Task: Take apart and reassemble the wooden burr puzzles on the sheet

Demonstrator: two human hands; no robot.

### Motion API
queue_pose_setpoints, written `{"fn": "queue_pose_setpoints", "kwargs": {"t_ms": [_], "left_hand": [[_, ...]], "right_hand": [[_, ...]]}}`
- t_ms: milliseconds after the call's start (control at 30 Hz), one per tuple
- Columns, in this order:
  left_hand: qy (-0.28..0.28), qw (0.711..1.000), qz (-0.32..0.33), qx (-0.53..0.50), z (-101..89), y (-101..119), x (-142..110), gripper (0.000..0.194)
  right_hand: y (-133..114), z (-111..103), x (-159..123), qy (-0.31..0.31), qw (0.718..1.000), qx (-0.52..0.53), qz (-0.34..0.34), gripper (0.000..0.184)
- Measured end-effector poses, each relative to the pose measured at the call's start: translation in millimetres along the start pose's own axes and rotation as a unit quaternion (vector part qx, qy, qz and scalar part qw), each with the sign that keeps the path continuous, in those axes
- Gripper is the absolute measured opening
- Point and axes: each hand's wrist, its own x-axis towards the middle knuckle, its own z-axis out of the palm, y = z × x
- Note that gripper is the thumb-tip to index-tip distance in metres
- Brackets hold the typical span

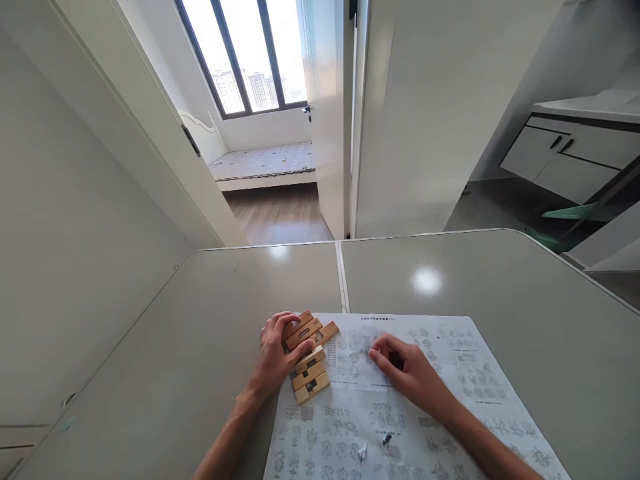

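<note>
Tabletop [450,267]: left hand [275,350] in wide grip around wooden blocks [311,377], right hand [406,368] loosely curled.

Light: daylight, window [247,60] at 11 o'clock blown out | Glare: table [260,293], white patches at 4 and 9 o'clock | Dim: cupboard [575,160], 2 o'clock | Soft: sheet's [345,393] fine print, 5 o'clock | Edges: wide-angle stretch

Upper wooden blocks [314,327]: orange-brown, with dark markings. Lower wooden blocks [303,381]: pale yellow-tan. Paper sheet [350,397]: white, patterned with rows of grey line drawings and dark text. Table [250,293]: grey; centre strip [343,280], white. Mattress [270,160]: pale, with a small scattered motif. Window frame [271,53]: dark grey. Cabinet doors [535,150]: white; handles [567,146], black.
</note>
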Motion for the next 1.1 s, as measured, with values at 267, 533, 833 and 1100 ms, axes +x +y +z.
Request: {"fn": "queue_pose_setpoints", "kwargs": {"t_ms": [267, 533, 833, 1100], "left_hand": [[-0.036, 0.999, 0.004, 0.01, -7.1, 5.1, 3.3, 0.048], [-0.007, 1.0, 0.005, 0.003, -3.2, -3.2, 3.8, 0.046], [0.024, 0.998, 0.021, 0.046, 0.8, -0.4, 2.2, 0.056], [0.014, 0.998, 0.016, 0.052, -3.2, -3.0, 3.7, 0.065]], "right_hand": [[0.5, -0.5, 1.0, 0.0, 1.0, -0.009, 0.001, 0.036], [-0.9, 0.0, 0.3, 0.004, 1.0, -0.017, 0.0, 0.04], [-4.1, -0.7, 0.5, 0.009, 1.0, -0.013, -0.007, 0.041], [-0.6, -0.5, 0.7, 0.006, 1.0, -0.015, -0.01, 0.039]]}}
